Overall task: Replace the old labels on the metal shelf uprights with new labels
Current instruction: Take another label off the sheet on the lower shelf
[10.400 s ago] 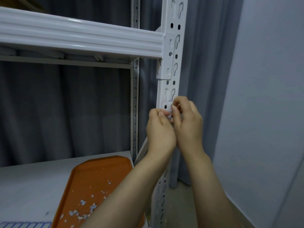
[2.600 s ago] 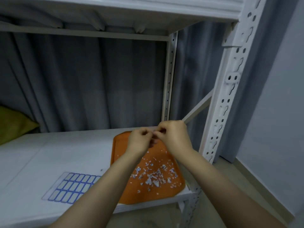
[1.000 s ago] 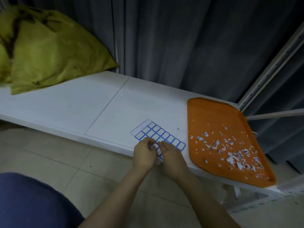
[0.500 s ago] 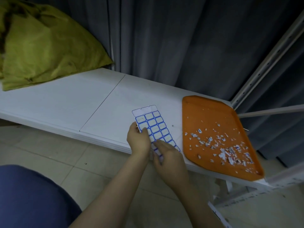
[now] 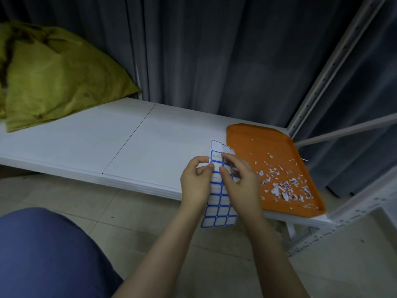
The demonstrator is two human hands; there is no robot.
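A sheet of blue-bordered white labels (image 5: pixel 219 208) is lifted off the white shelf board (image 5: pixel 90 143) and held upright in front of me. My left hand (image 5: pixel 196 183) grips its left edge. My right hand (image 5: pixel 240 181) pinches at a label near the top of the sheet with thumb and forefinger. The top row of the sheet shows peeled spots. A white metal upright (image 5: pixel 335 61) rises at the right, behind the orange tray (image 5: pixel 253 136).
The orange tray holds several torn scraps of old labels (image 5: pixel 283 186). A yellow-green sack (image 5: pixel 49 76) lies on the shelf at the left. Grey curtains hang behind. My knee in blue cloth (image 5: pixel 49 254) is at the lower left, over a tiled floor.
The label sheet has been picked up from the shelf board and turned upright. My right hand has moved from the sheet's lower end up to a label near its top.
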